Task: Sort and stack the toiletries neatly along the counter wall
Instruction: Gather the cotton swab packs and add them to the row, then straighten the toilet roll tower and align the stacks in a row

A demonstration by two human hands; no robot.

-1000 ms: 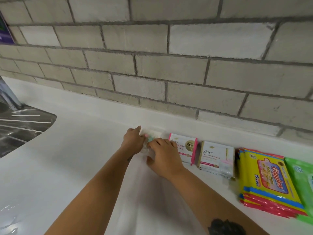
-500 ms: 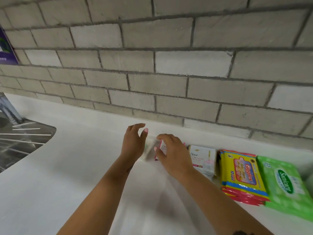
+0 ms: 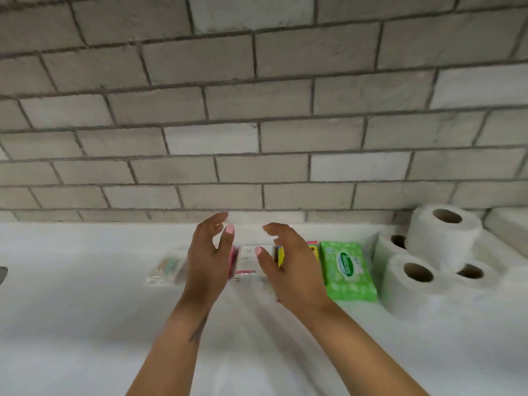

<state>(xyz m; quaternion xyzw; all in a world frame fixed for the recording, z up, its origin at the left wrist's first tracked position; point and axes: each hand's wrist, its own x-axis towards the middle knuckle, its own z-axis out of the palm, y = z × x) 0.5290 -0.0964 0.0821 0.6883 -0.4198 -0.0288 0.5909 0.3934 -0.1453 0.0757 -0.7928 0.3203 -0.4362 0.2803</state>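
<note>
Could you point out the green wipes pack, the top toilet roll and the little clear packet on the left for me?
green wipes pack (image 3: 347, 270), head view, on the white oval label.
top toilet roll (image 3: 437, 238), head view, on its white paper side.
clear packet (image 3: 167, 267), head view, on its blurred middle.

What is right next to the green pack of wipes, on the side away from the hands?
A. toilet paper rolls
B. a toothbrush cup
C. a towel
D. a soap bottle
A: white toilet paper rolls are piled just right of the green wipes pack.
</note>
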